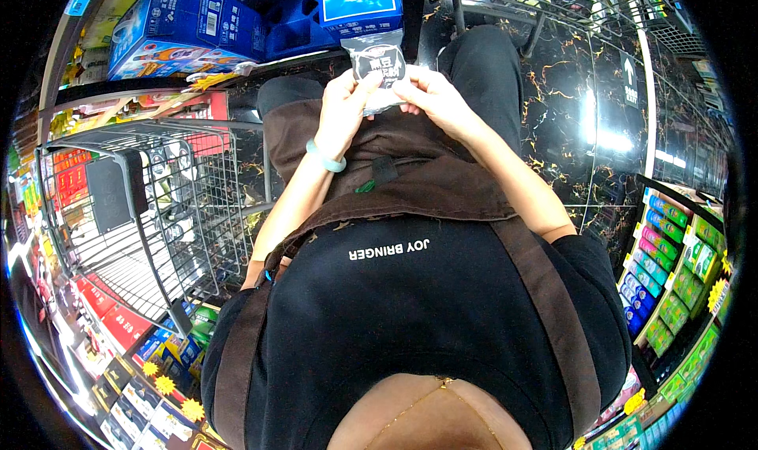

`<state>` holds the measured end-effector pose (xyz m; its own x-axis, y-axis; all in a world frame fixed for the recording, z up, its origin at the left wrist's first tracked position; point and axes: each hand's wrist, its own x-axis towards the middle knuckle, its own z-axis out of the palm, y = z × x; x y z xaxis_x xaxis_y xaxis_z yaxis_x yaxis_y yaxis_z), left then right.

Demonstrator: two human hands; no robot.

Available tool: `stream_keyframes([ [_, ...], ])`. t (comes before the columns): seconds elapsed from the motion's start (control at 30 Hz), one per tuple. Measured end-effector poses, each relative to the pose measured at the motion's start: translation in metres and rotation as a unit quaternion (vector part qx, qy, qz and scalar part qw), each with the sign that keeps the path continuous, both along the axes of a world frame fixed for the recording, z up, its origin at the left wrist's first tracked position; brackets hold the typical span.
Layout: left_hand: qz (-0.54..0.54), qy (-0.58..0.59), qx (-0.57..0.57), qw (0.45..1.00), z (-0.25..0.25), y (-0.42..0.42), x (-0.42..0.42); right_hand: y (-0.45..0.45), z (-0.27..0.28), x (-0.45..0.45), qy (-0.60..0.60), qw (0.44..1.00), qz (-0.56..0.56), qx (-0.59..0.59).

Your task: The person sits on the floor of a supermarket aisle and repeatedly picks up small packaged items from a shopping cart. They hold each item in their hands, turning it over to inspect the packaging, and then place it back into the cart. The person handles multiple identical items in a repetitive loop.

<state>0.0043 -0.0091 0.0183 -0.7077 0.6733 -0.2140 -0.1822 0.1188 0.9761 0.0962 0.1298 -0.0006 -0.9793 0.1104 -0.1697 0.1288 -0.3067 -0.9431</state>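
Note:
Between both hands, above my aproned lap, is a small sealed packet (379,59) with black and silver wrapping and light printed writing. My left hand (350,95) grips its left edge, thumb on the front face. On the right edge, the fingers and thumb of my right hand (429,97) pinch the lower corner. The packet's top crimped edge points away from me, just in front of a blue carton (361,6) on the shelf. Most of the packet's back is hidden.
At my left stands a wire shopping cart (195,213) with several packs inside. More blue drink cartons (177,32) fill the shelf ahead. Another wire cart (556,6) is at the upper right, over the dark marble floor (551,172). Stocked shelves (657,260) line the right.

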Motion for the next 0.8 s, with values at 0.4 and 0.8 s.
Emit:
stream_keyframes([
  [0.4, -0.097, -0.119, 0.001, 0.988, 0.002, -0.014, -0.018, -0.003, 0.001, -0.004, 0.024, 0.999, -0.032, 0.010],
  [0.8, -0.117, -0.121, 0.021, 0.985, 0.009, -0.010, -0.012, 0.001, 0.012, -0.008, 0.046, 0.989, -0.066, -0.122],
])
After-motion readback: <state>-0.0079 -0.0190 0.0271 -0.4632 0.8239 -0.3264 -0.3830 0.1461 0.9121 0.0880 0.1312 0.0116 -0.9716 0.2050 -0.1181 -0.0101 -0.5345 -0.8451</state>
